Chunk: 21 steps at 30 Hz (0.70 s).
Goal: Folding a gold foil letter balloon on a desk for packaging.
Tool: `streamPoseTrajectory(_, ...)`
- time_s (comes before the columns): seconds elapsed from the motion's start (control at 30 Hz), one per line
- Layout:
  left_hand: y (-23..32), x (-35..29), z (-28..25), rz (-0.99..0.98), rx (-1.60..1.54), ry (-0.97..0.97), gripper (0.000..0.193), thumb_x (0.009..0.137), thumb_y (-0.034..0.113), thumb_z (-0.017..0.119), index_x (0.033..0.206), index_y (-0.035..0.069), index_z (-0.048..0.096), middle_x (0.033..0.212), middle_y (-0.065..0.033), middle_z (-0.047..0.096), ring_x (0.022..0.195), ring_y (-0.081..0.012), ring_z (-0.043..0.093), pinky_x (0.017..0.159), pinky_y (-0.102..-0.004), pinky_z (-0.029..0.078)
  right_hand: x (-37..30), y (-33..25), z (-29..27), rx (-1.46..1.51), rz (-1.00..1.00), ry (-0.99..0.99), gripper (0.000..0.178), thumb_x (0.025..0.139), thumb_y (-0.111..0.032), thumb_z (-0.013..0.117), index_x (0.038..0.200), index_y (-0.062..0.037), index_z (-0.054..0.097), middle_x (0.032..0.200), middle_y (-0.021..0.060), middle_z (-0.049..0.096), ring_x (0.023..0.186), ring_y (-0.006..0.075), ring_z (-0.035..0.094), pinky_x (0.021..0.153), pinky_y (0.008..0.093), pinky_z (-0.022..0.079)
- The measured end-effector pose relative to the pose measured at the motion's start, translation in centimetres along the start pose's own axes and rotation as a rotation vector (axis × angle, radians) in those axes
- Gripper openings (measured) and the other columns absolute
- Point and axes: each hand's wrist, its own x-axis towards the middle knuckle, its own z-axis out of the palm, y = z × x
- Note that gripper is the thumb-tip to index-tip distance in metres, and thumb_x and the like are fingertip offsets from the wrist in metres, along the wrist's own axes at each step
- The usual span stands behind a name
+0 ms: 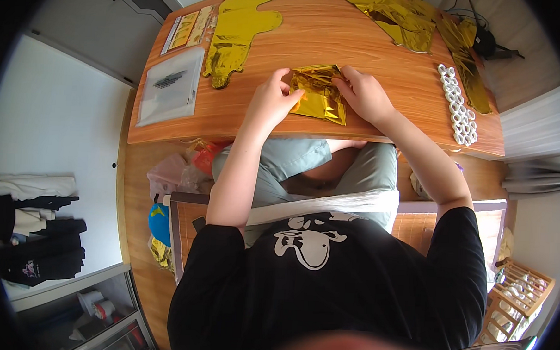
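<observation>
A gold foil balloon (pixel 320 96), folded into a small rough square, lies near the table's front edge between my hands. My left hand (pixel 271 100) grips its left side, thumb and fingers bent at the edge. At the upper right corner, my right hand (pixel 364 97) pinches the foil with thumb and fingertips. Left of my hands, a flat, uninflated gold foil balloon (pixel 237 33) is spread out. More crumpled gold foil (pixel 405 26) lies at the table's far right.
On the wooden table (pixel 306 30) a clear plastic sleeve (pixel 170 87) and a printed sheet (pixel 189 29) lie at the left. Several white rings (pixel 455 102) line the right side. A black stand-like object (pixel 486 40) stands at the far right corner. Bags (pixel 179 173) sit below the table.
</observation>
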Motion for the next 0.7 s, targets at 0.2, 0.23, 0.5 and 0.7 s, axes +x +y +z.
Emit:
streamPoseTrajectory(0.2, -0.3, 2.1, 1.3, 0.057, -0.073, 0.114, 0.063, 0.087, 0.016, 0.079, 0.143, 0.003, 0.054, 0.113, -0.0166, 0.075, 0.091, -0.0234, 0.074, 0.083, -0.0349, 0.058, 0.3, 0.3, -0.3, 0.140, 0.081, -0.015, 0.027, 0.104, -0.026, 0.061, 0.101, 0.0004, 0.056, 0.083, 0.0249, 0.066, 0.078, 0.0433, 0.063, 0.070, 0.0457, 0.050)
streamPoseTrajectory(0.23, -0.2, 2.2, 1.4, 0.053, -0.081, 0.124, 0.062, 0.088, 0.012, 0.077, 0.144, 0.003, 0.053, 0.116, -0.0157, 0.074, 0.092, -0.0206, 0.073, 0.082, -0.0327, 0.058, 0.4, 0.3, -0.4, 0.140, 0.083, -0.014, 0.027, 0.104, -0.026, 0.061, 0.101, 0.0004, 0.056, 0.083, 0.0249, 0.066, 0.078, 0.0433, 0.063, 0.070, 0.0457, 0.050)
streamPoseTrajectory(0.5, 0.0, 2.1, 2.2, 0.204, -0.066, 0.178, 0.061, 0.086, 0.003, 0.071, 0.144, 0.009, 0.055, 0.120, -0.0136, 0.075, 0.091, -0.0205, 0.073, 0.080, -0.0318, 0.058, 1.0, 0.4, -0.9, 0.184, 0.224, -0.043, 0.030, 0.104, -0.026, 0.061, 0.107, 0.0031, 0.061, 0.084, 0.0204, 0.066, 0.075, 0.0298, 0.061, 0.073, 0.0404, 0.050)
streamPoseTrajectory(0.7, 0.6, 1.7, 2.9, 0.387, -0.025, 0.133, 0.058, 0.092, 0.008, 0.066, 0.148, 0.010, 0.049, 0.113, -0.0113, 0.076, 0.096, -0.0245, 0.072, 0.082, -0.0366, 0.056, 1.8, 1.0, -1.0, 0.178, 0.227, -0.111, 0.029, 0.103, -0.025, 0.062, 0.110, 0.0038, 0.061, 0.089, 0.0203, 0.067, 0.079, 0.0279, 0.062, 0.075, 0.0392, 0.050)
